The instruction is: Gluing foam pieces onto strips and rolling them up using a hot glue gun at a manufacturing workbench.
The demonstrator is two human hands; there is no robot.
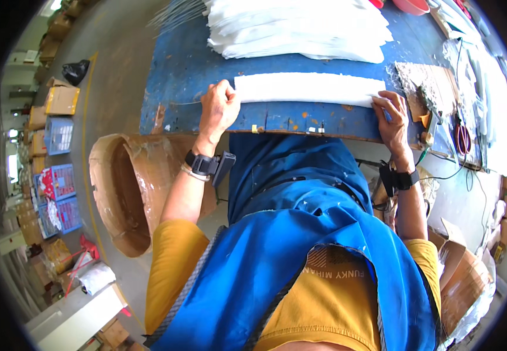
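Head view. A long white strip (309,88) of soft, fibrous-looking material lies flat across the near part of the blue tabletop (177,70), running left to right, parallel to the near edge.

Left hand (219,108): closed into a fist at the strip's left end, fingers curled tight and gripping that end; a thin wire or rod (183,103) appears to stick out leftward from the fist, too fine to be sure. Black wrist device on the forearm.

Right hand (393,114): at the strip's right end, fingers (382,102) narrow, pinching the end against the tabletop. Black band on this wrist too.

Behind the strip, well apart: a stack of white sheets (297,28) of the same kind. Right of the right hand: a crusted board (420,79) touching the tabletop's corner region, with red-handled scissors (461,137) beyond. Below the tabletop's left edge on the floor stands an open cardboard drum (119,193). Blue crates (59,134) further left.
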